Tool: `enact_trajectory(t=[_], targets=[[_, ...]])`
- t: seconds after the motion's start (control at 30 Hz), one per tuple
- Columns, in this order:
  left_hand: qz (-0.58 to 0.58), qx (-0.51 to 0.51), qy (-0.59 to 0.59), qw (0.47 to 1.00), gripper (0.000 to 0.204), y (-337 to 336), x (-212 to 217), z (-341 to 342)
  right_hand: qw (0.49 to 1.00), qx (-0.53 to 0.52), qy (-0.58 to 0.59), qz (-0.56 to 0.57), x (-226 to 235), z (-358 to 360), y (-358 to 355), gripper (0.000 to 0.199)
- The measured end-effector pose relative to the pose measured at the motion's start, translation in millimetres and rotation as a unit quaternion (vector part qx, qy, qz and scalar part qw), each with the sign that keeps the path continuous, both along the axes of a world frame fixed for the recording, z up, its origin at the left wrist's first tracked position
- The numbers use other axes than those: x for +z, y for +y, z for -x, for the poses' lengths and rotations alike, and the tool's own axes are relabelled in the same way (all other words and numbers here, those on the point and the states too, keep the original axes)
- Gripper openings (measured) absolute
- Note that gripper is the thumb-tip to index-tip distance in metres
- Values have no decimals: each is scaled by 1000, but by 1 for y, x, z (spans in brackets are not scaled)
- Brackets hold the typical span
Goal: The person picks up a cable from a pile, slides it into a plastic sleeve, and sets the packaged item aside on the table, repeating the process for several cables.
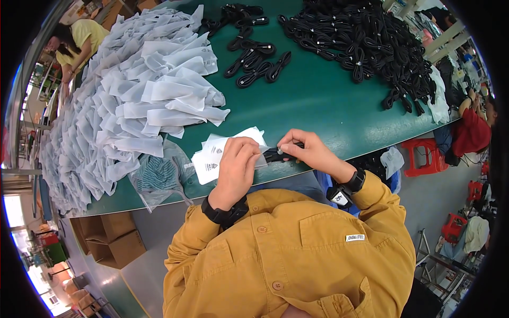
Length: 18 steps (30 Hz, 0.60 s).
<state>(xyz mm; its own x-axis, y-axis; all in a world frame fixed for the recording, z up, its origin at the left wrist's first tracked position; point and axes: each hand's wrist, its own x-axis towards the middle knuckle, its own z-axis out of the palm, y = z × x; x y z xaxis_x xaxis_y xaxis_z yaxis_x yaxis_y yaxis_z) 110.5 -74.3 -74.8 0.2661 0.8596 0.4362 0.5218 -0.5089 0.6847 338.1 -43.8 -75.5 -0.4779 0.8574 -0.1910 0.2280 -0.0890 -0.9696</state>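
My left hand (237,168) is closed, its fingers pinching the mouth of a frosted plastic bag over a fanned stack of flat white bags (205,162) at the table's near edge. Just to its right, my right hand (314,153) grips a coiled black cable (273,155), thumb and forefinger together. One end of the cable lies at the bag's opening; how far inside it reaches is hard to see. Left of the stack sits a clear bag with teal striped contents (158,175).
Filled frosted bags (159,90) form a big heap on the left of the green table (260,114). Several coiled cables (257,61) lie farther back, with a large black pile (360,40) at the far right. A red stool (424,157) and cardboard box (111,241) stand below; co-workers sit either side.
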Motion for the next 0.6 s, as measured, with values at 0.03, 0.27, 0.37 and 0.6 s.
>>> enact_trajectory(t=[0.03, 0.27, 0.37, 0.6], targets=[[-18, -5, 18, 1000, 10, 1, 3, 0, 988, -32, 25, 149, 0, 1, 1, 29], [37, 10, -51, 998, 11, 8, 13, 2, 949, 63, 35, -307, 7, 10, 4, 23], [83, 8, -119, 989, 8, 12, 20, 6, 942, 49, 58, -326, 19, 20, 5, 23], [286, -18, -403, 869, 9, 40, 40, 49, 931, 7, 89, -355, 36, 31, 32, 27]])
